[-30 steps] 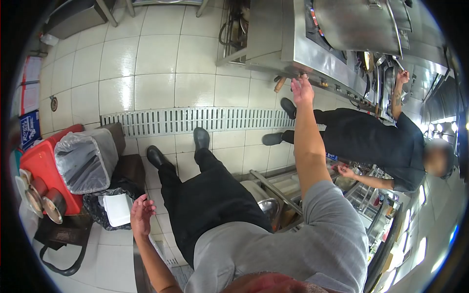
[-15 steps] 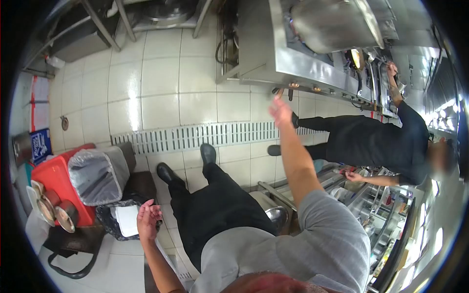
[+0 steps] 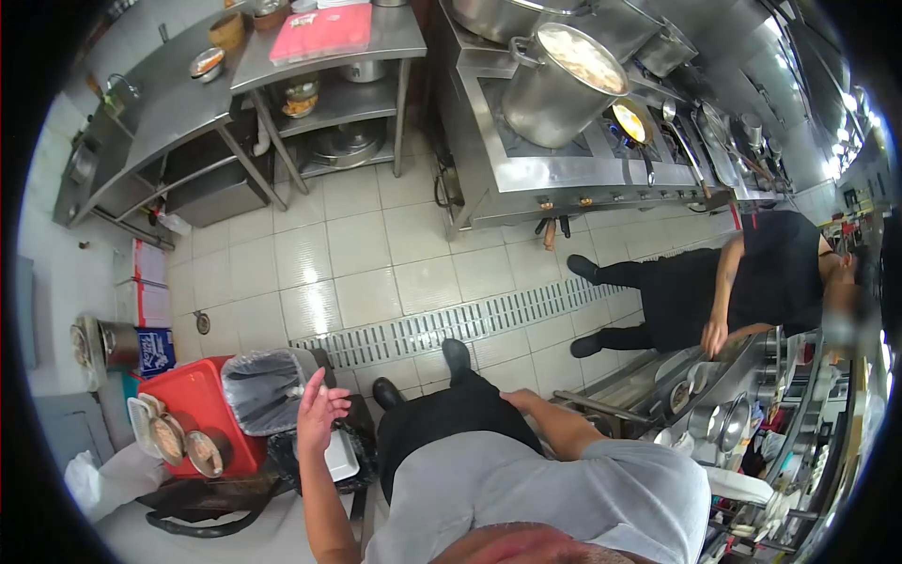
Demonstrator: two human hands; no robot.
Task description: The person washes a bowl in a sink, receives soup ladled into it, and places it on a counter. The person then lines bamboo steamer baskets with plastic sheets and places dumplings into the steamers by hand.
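Note:
My left hand (image 3: 322, 414) is raised with its fingers apart and nothing visible in it. It hangs beside the bin with a grey plastic liner (image 3: 268, 393), above a white box (image 3: 340, 458) resting on black plastic. My right hand (image 3: 520, 401) is down at the front of my black apron (image 3: 442, 423). Its fingertips are against the dark cloth and hard to make out.
A red tray (image 3: 193, 404) with several round containers stands left. Ahead is a stove (image 3: 498, 174) with a large steaming pot (image 3: 554, 103) and a frying pan (image 3: 629, 122). A floor drain grate (image 3: 413, 334) crosses the tiles. A person in black (image 3: 780, 273) stands right.
My right hand has drawn back from near the stove front to my apron. My left hand has risen, fingers spreading. The view has tilted up, and the other person has turned from the stove.

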